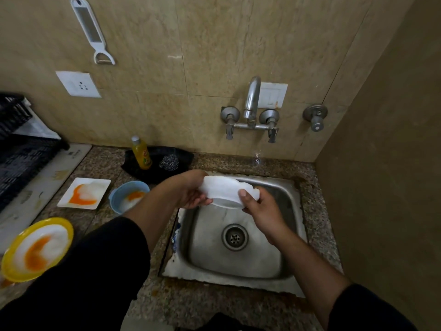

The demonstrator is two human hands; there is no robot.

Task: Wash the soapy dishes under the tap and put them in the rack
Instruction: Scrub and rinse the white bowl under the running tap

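White bowl [224,191], one; held over the sink [238,263], tipped with base toward the viewer, just in front of and below the tap [252,99].
Left hand [191,195]: fingers curled under the left rim, gripping; right hand [261,211]: thumb pressed on the outer wall, fingers wrapped behind, gripping.
Water flow: faint glint below the spout; cannot tell for certain.
Handling, by judgement: carry back beneath the spout; turn mouth-up to fill and flush; rotate between both hands to clear foam from rim and base; grip firmly, soapy ware likely slippery; tip out over the drain [235,237] before moving to the rack.
Count, outward: hands, two; bowl in hand, one; tap handles, two; separate wall valve [315,117], one; soiled dishes waiting on the counter [214,304], three, namely blue bowl [128,195], square white plate [83,193], yellow plate [38,247], each with orange residue and foam; soap bottle [142,152], one; steel scrubber [169,162], one; black rack [21,149], one, far left.
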